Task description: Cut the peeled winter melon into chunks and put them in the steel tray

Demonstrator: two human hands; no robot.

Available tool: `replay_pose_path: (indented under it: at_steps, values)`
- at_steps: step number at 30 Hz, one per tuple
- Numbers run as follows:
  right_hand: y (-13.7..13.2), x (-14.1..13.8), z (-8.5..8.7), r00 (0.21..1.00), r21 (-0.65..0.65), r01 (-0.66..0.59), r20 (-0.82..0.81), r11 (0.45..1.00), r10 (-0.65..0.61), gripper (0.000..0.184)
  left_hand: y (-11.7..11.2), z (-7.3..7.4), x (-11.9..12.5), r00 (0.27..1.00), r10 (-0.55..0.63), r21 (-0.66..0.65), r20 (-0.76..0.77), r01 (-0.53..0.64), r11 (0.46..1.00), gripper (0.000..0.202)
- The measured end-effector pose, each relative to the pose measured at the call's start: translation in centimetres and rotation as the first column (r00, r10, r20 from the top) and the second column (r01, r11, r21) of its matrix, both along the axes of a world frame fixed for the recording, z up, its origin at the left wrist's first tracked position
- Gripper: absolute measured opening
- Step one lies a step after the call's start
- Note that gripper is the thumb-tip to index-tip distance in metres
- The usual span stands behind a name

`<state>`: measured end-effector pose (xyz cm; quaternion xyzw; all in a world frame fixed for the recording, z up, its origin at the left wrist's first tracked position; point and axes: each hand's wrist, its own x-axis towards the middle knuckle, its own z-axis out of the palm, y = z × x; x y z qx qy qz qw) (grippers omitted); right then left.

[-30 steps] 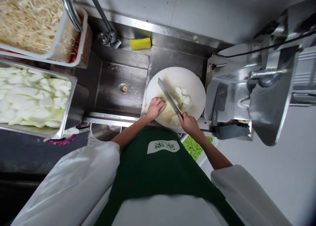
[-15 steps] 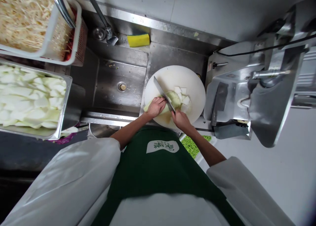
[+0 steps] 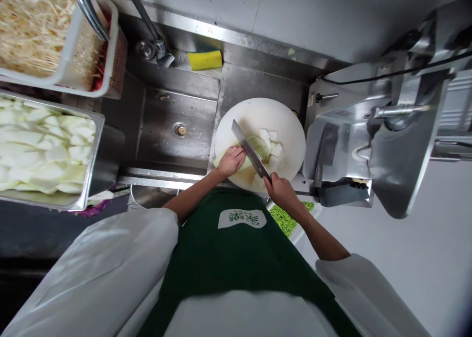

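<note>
On a round white cutting board, my left hand is closed over a long piece of pale green vegetable, like a peeled gourd. My right hand grips the handle of a kitchen knife. The blade slants up and left across the board, just right of my left fingers. Right of the blade lie cut white chunks and a pale green slice, partly behind the knife. Whether the edge touches the vegetable I cannot tell.
Left of the board is a steel sink with a tap. A yellow sponge lies behind. Farther left stand a metal pan of pale slices and a basket with sprouts. A metal slicing machine stands close right.
My right hand has drawn the knife a little right and toward me, showing more of its blade. My left hand stays on the vegetable piece.
</note>
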<state>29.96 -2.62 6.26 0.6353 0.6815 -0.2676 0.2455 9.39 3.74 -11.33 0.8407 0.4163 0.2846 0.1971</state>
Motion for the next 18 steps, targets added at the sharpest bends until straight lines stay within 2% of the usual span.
replay_pose_path:
  at_steps: [3, 9, 11, 14, 18]
  values:
    - [-0.3, -0.2, -0.4, 1.0, -0.022, 0.004, 0.001, 1.0, -0.004, 0.037, 0.0, 0.0, 0.1, 1.0, -0.004, 0.003, -0.003, 0.004, 1.0, 0.029]
    - [2.7, -4.0, -5.5, 0.997, 0.064, 0.063, -0.055, 0.996, -0.059, 0.037, 0.0, 0.2, -0.4, 0.999, -0.013, -0.013, 0.03, 0.014, 1.0, 0.032]
    - [3.6, -4.5, -6.5, 0.996, 0.082, 0.059, -0.076, 0.995, -0.053, 0.037, -0.3, 0.3, -0.7, 0.999, -0.022, -0.015, 0.044, 0.023, 1.0, 0.031]
    - [3.7, -3.9, -5.9, 0.994, 0.106, 0.035, -0.103, 0.994, -0.024, 0.038, -0.8, 0.3, -1.2, 1.0, 0.003, -0.023, 0.025, -0.002, 1.0, 0.031]
    - [1.6, -2.1, -2.6, 0.998, 0.099, 0.037, -0.047, 0.994, -0.032, 0.04, -1.1, 0.2, -1.2, 1.0, 0.007, -0.067, -0.014, -0.008, 0.998, 0.032]
